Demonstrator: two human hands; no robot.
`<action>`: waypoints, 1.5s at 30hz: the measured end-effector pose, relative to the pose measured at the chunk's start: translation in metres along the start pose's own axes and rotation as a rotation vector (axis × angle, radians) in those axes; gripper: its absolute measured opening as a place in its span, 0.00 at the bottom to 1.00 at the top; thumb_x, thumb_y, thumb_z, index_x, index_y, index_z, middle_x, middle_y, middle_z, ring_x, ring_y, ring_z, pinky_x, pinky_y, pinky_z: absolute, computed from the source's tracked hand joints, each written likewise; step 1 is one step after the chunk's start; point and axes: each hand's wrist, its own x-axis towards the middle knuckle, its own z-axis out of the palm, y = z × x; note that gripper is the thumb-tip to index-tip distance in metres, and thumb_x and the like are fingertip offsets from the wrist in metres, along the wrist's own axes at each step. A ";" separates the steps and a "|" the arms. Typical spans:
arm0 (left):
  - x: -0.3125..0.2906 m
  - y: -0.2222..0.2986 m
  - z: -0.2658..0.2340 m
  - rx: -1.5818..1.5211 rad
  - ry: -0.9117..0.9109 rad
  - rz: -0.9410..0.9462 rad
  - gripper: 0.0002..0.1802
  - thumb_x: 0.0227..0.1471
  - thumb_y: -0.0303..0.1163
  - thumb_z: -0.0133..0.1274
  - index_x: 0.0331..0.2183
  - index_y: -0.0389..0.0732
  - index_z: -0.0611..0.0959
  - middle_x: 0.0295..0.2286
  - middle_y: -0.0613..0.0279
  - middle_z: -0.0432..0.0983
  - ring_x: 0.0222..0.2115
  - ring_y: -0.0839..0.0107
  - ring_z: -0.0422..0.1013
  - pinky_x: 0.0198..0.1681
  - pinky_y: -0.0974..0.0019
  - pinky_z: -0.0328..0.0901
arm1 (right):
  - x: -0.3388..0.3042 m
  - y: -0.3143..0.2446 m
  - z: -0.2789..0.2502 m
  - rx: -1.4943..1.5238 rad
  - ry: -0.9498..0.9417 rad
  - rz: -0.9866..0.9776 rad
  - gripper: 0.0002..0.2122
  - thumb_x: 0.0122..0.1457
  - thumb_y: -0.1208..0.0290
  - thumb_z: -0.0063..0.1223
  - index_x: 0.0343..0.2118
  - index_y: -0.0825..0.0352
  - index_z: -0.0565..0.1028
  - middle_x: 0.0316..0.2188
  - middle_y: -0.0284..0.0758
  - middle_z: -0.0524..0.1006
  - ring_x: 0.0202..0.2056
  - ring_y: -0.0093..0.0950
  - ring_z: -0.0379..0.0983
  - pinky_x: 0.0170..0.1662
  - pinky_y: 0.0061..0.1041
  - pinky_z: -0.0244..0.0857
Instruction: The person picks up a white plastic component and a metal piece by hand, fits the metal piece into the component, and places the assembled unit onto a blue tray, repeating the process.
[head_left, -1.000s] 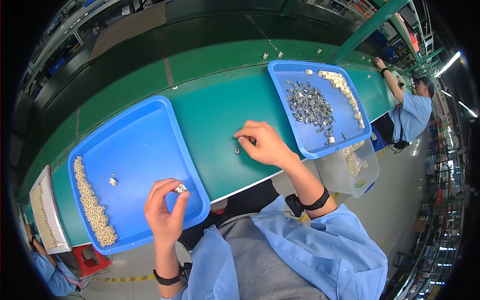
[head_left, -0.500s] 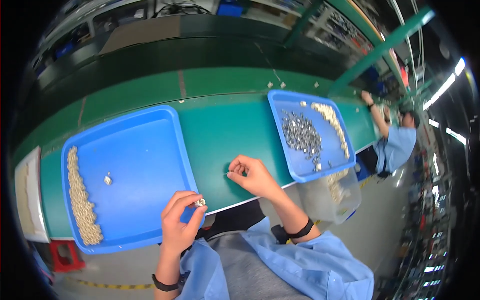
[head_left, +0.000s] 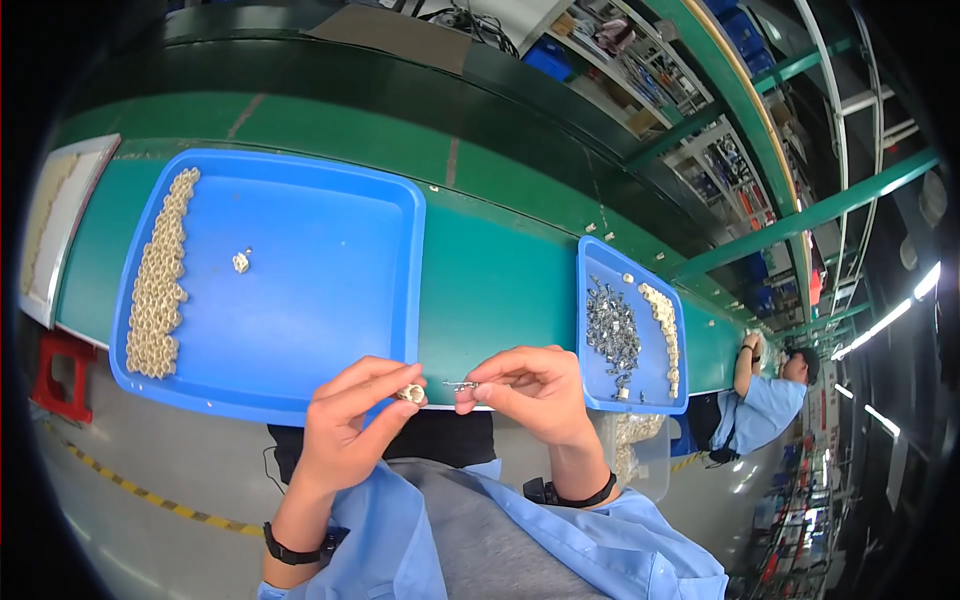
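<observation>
My left hand (head_left: 350, 420) pinches a small cream plastic piece (head_left: 411, 394) between thumb and fingers, just over the near edge of the large blue tray (head_left: 330, 270). My right hand (head_left: 530, 390) holds a small metal clip (head_left: 460, 385) by its fingertips, its tip pointing toward the cream piece, a short gap between them. Both hands hover at the front edge of the green bench (head_left: 490, 290). A row of cream pieces (head_left: 155, 280) lies along the large tray's left side, and one lone cream piece (head_left: 241, 262) sits near its middle.
A smaller blue tray (head_left: 655, 400) at right holds a heap of metal clips (head_left: 612, 335) and a line of cream pieces (head_left: 662, 312). A clear bin (head_left: 640, 455) hangs below it. A white tray (head_left: 55, 225) lies far left. Another person (head_left: 765, 400) works farther right.
My right hand lifted off the green bench with the metal clip and came in toward my left hand. The two hands now meet at the bench's front edge. The view has swung left.
</observation>
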 end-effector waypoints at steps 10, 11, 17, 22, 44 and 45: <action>-0.023 0.037 -0.008 -0.308 0.057 0.022 0.13 0.54 0.14 0.60 0.43 0.30 0.85 0.39 0.44 0.80 0.39 0.62 0.80 0.42 0.62 0.77 | 0.021 -0.048 0.037 -0.631 -0.244 -0.732 0.09 0.51 0.85 0.67 0.36 0.75 0.81 0.29 0.41 0.83 0.25 0.32 0.79 0.29 0.27 0.70; -0.026 0.040 -0.009 -0.302 0.056 0.020 0.13 0.54 0.14 0.60 0.43 0.30 0.85 0.39 0.45 0.80 0.39 0.62 0.80 0.42 0.62 0.77 | 0.022 -0.051 0.039 -0.631 -0.246 -0.734 0.09 0.51 0.85 0.67 0.36 0.75 0.81 0.29 0.41 0.83 0.25 0.32 0.79 0.29 0.27 0.70; -0.031 0.044 -0.013 -0.221 0.050 0.104 0.15 0.51 0.14 0.63 0.43 0.30 0.86 0.37 0.45 0.81 0.38 0.61 0.80 0.41 0.63 0.77 | 0.026 -0.064 0.051 -0.786 -0.355 -0.893 0.12 0.45 0.83 0.69 0.34 0.74 0.80 0.28 0.38 0.81 0.23 0.31 0.75 0.27 0.27 0.67; -0.035 0.046 -0.015 -0.226 0.041 0.124 0.15 0.51 0.12 0.62 0.43 0.28 0.87 0.39 0.46 0.83 0.39 0.65 0.80 0.41 0.67 0.75 | 0.023 -0.069 0.055 -0.842 -0.390 -0.893 0.13 0.43 0.83 0.69 0.34 0.74 0.80 0.27 0.37 0.81 0.23 0.30 0.75 0.27 0.26 0.67; -0.033 0.034 -0.006 -0.432 0.017 -0.056 0.18 0.52 0.13 0.64 0.47 0.25 0.85 0.39 0.42 0.83 0.39 0.57 0.83 0.43 0.61 0.80 | 0.021 -0.029 0.044 -0.666 -0.290 -0.799 0.12 0.49 0.83 0.68 0.39 0.71 0.83 0.27 0.34 0.83 0.23 0.27 0.75 0.30 0.25 0.64; -0.031 0.034 -0.005 -0.426 0.006 -0.070 0.18 0.52 0.13 0.64 0.47 0.25 0.85 0.39 0.42 0.83 0.39 0.57 0.83 0.43 0.61 0.80 | 0.019 -0.028 0.041 -0.605 -0.288 -0.742 0.12 0.51 0.83 0.67 0.39 0.71 0.83 0.27 0.33 0.83 0.25 0.26 0.76 0.31 0.25 0.64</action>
